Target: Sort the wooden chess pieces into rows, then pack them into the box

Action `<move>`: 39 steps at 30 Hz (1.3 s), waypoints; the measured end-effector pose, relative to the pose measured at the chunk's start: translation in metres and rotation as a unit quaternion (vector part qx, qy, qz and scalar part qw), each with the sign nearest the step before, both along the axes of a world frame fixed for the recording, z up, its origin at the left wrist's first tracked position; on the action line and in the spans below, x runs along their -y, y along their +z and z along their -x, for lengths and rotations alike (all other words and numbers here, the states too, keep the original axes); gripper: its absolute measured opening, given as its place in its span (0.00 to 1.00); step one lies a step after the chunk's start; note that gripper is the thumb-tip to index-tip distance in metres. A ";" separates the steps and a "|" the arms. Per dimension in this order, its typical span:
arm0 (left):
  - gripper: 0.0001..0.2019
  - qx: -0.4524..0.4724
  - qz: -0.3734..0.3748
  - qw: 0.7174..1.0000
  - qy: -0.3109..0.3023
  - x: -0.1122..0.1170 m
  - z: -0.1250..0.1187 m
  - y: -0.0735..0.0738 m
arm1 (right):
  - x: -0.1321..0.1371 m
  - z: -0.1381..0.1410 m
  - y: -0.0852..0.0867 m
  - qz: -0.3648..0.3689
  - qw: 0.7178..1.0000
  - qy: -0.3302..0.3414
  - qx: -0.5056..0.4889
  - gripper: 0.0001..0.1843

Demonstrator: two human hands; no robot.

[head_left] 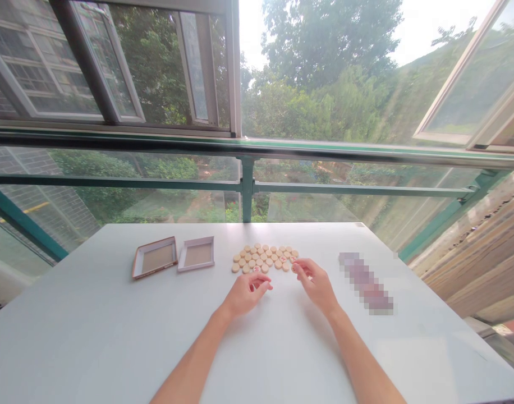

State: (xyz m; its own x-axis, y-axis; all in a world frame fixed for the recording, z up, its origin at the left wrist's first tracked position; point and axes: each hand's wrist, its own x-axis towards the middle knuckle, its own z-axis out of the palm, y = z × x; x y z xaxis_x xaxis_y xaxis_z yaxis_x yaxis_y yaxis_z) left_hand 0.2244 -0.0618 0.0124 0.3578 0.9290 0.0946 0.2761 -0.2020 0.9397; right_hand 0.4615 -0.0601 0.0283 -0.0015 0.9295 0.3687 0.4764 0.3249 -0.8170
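Round wooden Chinese chess pieces [260, 257] lie in a loose cluster toward the far side of the white table. Most show plain faces, while a few carry red characters, among them a marked piece [256, 269] just beyond my left fingers. My left hand [247, 293] hovers at the near edge of the cluster, its fingers curved and apart with nothing visible in them. At the right end of the cluster, my right hand [316, 283] pinches a chess piece [294, 269] between thumb and fingertips. The fingers partly cover that piece.
Two shallow open box halves, a brown-edged one [134, 269] and a whitish one [213, 255], sit left of the pieces. A blurred-out flat item [366, 283] lies to the right. Beyond the white table [126, 348] stands a green railing [247, 191] with windows above.
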 end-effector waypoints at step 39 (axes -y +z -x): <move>0.15 -0.036 -0.015 0.999 0.015 0.003 -0.001 0.004 | -0.011 -0.058 -0.015 0.086 0.973 -0.107 0.188 0.15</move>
State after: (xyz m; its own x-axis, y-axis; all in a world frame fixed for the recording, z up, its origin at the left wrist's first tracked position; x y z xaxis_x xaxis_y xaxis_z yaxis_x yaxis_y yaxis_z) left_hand 0.2250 -0.0645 0.0160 0.3357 0.9369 0.0978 0.3485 -0.2200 0.9111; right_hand 0.5195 -0.0495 0.0135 0.0950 0.9712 0.2183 0.7935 0.0586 -0.6058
